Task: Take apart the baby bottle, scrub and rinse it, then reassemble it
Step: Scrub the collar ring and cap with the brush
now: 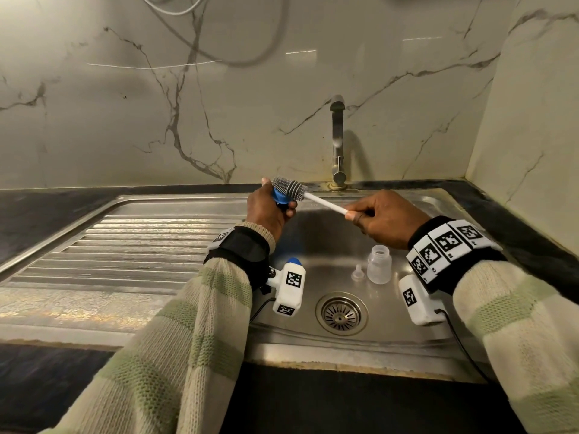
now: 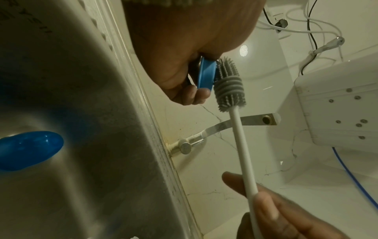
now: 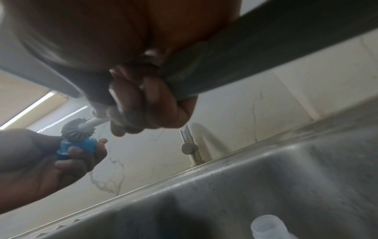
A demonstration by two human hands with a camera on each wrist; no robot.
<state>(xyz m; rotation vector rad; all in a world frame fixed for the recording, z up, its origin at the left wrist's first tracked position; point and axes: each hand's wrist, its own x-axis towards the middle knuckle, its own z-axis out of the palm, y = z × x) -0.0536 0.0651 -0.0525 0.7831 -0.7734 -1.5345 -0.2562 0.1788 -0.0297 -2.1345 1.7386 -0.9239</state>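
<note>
Marble-veined wall behind a steel sink (image 1: 416, 202) with a ribbed drainboard (image 1: 131, 245) to its left; dark counter around it. Tap (image 1: 337, 142) stands at the back rim, no water seen running. Left hand (image 1: 269, 211) is raised over the basin's back left corner, fingers curled round a blue collar (image 1: 279, 196), gripping it. Right hand (image 1: 387, 219) is clenched on the white handle of a brush (image 1: 322, 202); thumb and fingers wrap the handle's end. The brush's grey bristled head (image 1: 286, 187) lies against the collar; in the left wrist view the bristles touch the collar's (image 2: 206, 74) open face, and the right wrist view shows the head (image 3: 78, 131) sitting on top of the collar (image 3: 78, 146). Clear bottle (image 1: 379, 264) stands upright on the basin floor, mouth open, no top on it. Teat (image 1: 357, 272) sits just beside the bottle, on its left. Drain (image 1: 341, 313) lies nearer the front, apart from both. Bottle rim (image 3: 267, 226) shows at the bottom of the right wrist view.
</note>
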